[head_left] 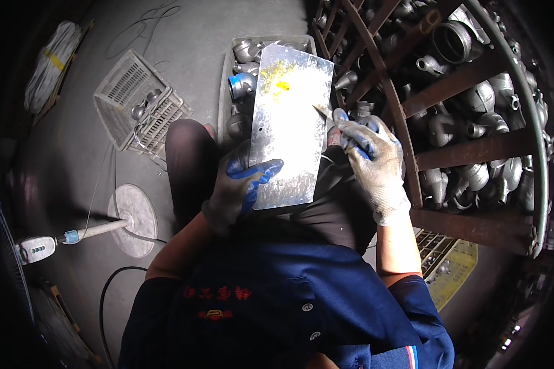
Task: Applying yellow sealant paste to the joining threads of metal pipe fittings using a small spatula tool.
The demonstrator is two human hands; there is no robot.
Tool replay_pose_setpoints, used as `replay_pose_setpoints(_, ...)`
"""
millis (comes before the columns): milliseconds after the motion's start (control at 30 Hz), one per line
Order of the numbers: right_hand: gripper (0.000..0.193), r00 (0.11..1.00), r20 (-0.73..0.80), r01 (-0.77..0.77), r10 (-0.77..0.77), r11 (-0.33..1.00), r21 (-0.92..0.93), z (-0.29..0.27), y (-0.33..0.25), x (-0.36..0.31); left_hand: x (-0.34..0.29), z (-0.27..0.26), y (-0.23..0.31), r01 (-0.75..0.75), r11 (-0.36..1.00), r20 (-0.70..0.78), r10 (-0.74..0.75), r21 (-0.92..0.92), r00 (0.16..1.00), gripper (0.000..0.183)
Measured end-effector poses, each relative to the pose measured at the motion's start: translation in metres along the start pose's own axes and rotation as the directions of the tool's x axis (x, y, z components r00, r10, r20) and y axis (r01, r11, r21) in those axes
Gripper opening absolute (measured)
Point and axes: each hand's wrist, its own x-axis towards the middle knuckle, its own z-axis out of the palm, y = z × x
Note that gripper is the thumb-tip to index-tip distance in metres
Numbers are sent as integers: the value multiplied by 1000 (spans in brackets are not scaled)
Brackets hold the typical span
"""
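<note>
A flat rectangular metal plate point(289, 138) lies in front of me above my lap, its middle washed out by bright light. Yellow paste point(282, 85) is smeared over its upper left part. My left hand point(243, 178), in a grey glove with blue coating, grips the plate's lower left edge, thumb on top. Gloved likewise, my right hand point(372, 147) is closed round a slim tool point(322, 111), whose narrow tip points at the plate's right edge. Most of this tool is hidden by the fingers; whether its tip touches the plate I cannot tell.
Beyond the plate stands a grey crate point(226, 58) of metal pipe castings, one a blue-ended casting point(242, 85). A rusty steel rack point(388, 80) full of castings rises at the right. At left are a plastic basket point(120, 92) and a fan's round base point(134, 221); cables cross the floor.
</note>
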Motion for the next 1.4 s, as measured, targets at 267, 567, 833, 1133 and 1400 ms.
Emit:
replay_pose_setpoints(267,30,997,56,-50,50,999,10,-5,-1,3,-1,-1,-1,24,1000,-2,-23,7,1000,33)
replay_pose_setpoints(567,32,999,21,-30,30,999,11,2,6,1,-1,2,3,68,997,-24,-67,33,997,34)
replay_pose_setpoints(833,27,1000,3,-1,1,1000,12,0,6,3,-1,-2,-2,80,997,3,-80,-18,997,33)
replay_pose_setpoints(1133,27,1000,-2,15,-15,999,41,2,7,4,-2,4,3,109,993,-20,-108,45,994,34)
replay_pose_setpoints(1400,27,999,-11,32,-31,999,41,3,9,4,-3,7,3,94,995,-19,-94,17,995,34)
